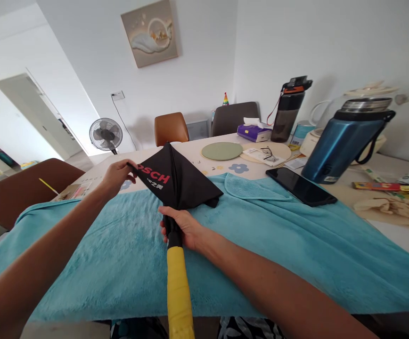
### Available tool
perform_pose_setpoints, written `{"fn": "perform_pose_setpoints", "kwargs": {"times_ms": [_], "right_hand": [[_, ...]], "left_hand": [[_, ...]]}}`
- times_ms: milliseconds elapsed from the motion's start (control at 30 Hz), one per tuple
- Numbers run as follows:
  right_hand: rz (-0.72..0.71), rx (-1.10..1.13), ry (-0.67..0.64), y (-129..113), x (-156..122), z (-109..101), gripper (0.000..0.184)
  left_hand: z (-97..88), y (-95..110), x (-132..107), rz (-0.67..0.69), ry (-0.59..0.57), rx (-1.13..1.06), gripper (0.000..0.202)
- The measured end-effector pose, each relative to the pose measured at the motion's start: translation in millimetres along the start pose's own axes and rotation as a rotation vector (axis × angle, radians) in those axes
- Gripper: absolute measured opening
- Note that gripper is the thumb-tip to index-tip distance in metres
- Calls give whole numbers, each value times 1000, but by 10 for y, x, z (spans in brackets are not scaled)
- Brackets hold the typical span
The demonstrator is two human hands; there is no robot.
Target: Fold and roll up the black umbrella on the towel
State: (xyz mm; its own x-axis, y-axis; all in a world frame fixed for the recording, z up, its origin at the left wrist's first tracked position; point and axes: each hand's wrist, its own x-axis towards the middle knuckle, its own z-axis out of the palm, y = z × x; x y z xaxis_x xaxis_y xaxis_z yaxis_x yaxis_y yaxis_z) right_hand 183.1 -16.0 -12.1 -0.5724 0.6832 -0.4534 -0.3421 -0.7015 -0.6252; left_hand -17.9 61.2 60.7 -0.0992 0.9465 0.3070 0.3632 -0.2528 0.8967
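As hands (148, 202) grip umbrella (176, 181), canopy pinched

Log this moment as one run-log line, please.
left hand: pinching black umbrella canopy edge | right hand: gripping umbrella shaft above yellow handle | surface: teal towel | nearby: phone

- Bright, even daylight fills the room; the white walls wash out near the doorway (31, 113) far left of the fingers.
- Shadows are soft and faint under the forearms on the teal towel (261, 263).
- Wide-angle distortion bends the edges; forearms stretch.
- Focus is sharp centrally, softer at the corners.
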Motion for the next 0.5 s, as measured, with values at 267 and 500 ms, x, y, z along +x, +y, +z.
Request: {"fn": "perform_pose_setpoints", "kwargs": {"times_ms": [267, 500], "right_hand": [[18, 62, 11, -2, -15, -10, 23], [23, 73, 26, -3, -7, -15, 18]], "left_hand": [[-307, -421, -330, -136, -135, 32, 15], [-411, -387, -290, -100, -174, 243, 16]]}}
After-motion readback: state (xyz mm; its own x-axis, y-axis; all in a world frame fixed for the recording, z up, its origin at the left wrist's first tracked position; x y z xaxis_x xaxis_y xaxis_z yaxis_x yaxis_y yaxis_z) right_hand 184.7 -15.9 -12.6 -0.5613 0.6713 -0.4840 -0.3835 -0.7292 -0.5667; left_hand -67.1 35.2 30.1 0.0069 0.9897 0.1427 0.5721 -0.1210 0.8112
